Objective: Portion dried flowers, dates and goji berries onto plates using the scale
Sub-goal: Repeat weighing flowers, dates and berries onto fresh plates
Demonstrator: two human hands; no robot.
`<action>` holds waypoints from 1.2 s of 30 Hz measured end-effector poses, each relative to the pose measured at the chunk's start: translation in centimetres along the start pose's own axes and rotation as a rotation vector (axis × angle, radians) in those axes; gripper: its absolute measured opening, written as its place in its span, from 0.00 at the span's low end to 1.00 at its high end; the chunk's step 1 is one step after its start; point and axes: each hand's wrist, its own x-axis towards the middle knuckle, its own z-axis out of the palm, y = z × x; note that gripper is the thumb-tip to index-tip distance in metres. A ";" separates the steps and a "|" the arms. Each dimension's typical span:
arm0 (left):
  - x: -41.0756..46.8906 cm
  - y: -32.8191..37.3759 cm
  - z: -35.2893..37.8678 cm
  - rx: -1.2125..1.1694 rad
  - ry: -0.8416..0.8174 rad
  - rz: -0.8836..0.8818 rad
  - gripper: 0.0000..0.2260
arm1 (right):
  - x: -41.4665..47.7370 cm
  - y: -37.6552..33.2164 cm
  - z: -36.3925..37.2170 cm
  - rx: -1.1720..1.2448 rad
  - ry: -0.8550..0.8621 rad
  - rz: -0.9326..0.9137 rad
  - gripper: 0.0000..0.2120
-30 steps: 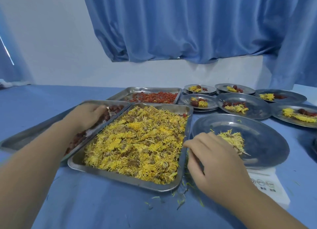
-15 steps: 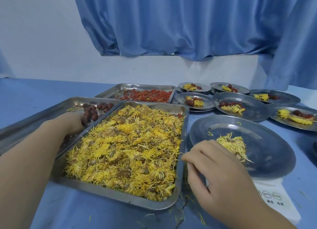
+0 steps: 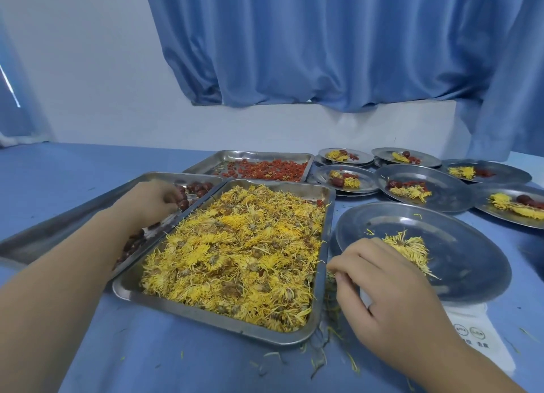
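Steel plate (image 3: 471,260) holds flowers (image 3: 409,245) only; left hand (image 3: 150,201) pinches dates (image 3: 183,204), due there next; right hand (image 3: 382,292) curled, hold unclear.

Three trays (image 3: 217,322), seven plates (image 3: 471,260), one scale (image 3: 471,331).

I'd call it a plain food-packing workroom: a table (image 3: 73,169) in blue cloth against a bare white wall (image 3: 88,68) and blue curtain (image 3: 323,39), loaded with steel trays (image 3: 212,317) of dried flowers (image 3: 235,254), dates (image 3: 200,186) and goji berries (image 3: 265,170), portioned plates (image 3: 444,194) and a white scale (image 3: 474,331).
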 end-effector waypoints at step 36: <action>-3.1 28.0 -0.1 -0.241 -0.130 0.564 0.14 | 1.9 3.8 -5.6 0.932 0.504 0.921 0.14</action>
